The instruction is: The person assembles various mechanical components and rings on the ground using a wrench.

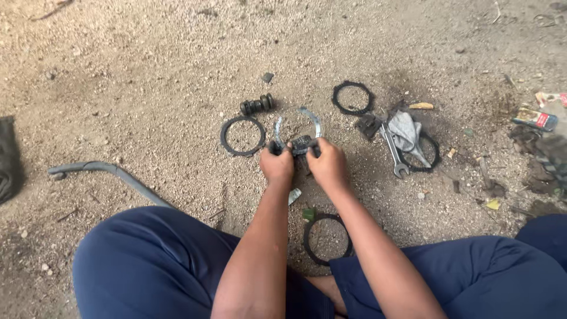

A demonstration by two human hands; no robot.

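Right now both my hands are closed on the same piece, a thin bright metal clamp band (298, 121) that loops up and away from me over the sandy ground (147, 77). My left hand (276, 163) pinches the band's left end, fingers curled tight around a small dark part there; my right hand (326, 164) grips the right end, and between my thumbs sits a dark, greasy lump (301, 143) that I take to be the clamp's fastening block, though I cannot make out its detail. The band looks sprung open at the top, its ends not yet drawn together, so I judge this piece to be mid-way, neither closed up nor set aside.

Around it the other parts lie loose, which suggests most of the work is not finished. One black ring (243, 135) lies just left of my left hand, with a short ribbed dark cylinder (257, 104) beyond it. A second black ring (352, 97) lies farther out to the right. A third ring (326, 238) rests between my knees, close to me. To the right, a spanner (394, 152) and a grey rag (406, 131) lie over a fourth ring (433, 155), untouched. A bent dark bar (112, 174) lies off by my left knee.
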